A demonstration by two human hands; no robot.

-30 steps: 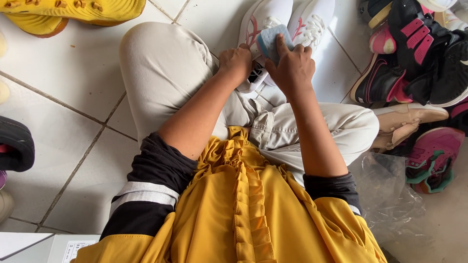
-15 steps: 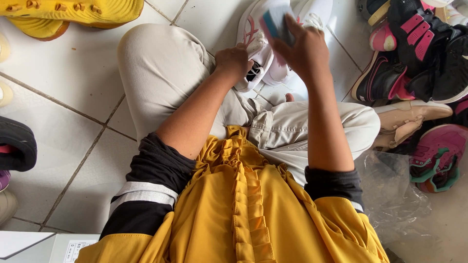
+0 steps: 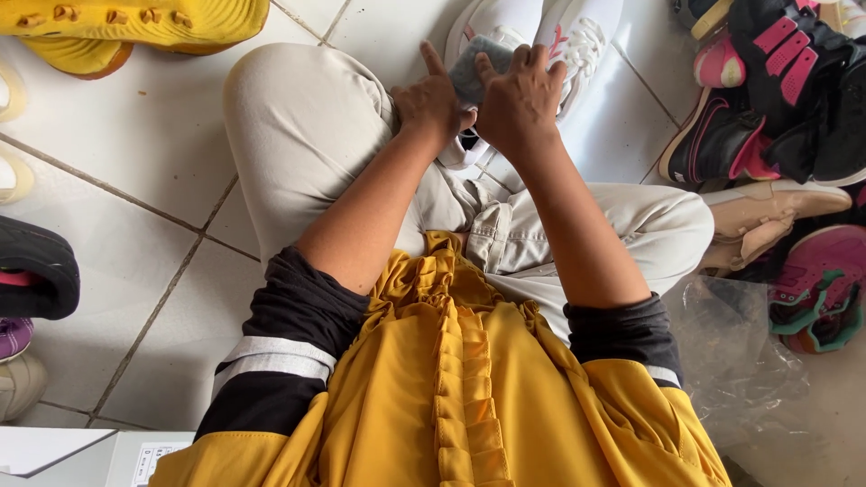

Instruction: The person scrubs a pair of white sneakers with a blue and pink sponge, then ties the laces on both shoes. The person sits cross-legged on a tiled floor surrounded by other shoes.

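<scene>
I sit cross-legged on a white tiled floor in beige trousers and a yellow top. A white sneaker with pink marks (image 3: 577, 36) rests at my lap near the top middle. My left hand (image 3: 431, 101) holds the sneaker's near side, its index finger pointing up. My right hand (image 3: 521, 95) grips a small grey cloth (image 3: 476, 68) and presses it against the sneaker. Both hands touch each other over the shoe. Most of the sneaker's near part is hidden behind them.
A pile of black, pink and beige shoes (image 3: 776, 108) lies at the right. Yellow shoes (image 3: 126, 22) sit at the top left, a black shoe (image 3: 36, 271) at the left edge. A clear plastic bag (image 3: 740, 361) lies at my right, a white box (image 3: 81, 455) at bottom left.
My right hand, which had lifted up and away with the cloth half a second ago, has come back down beside my left hand on the sneaker.
</scene>
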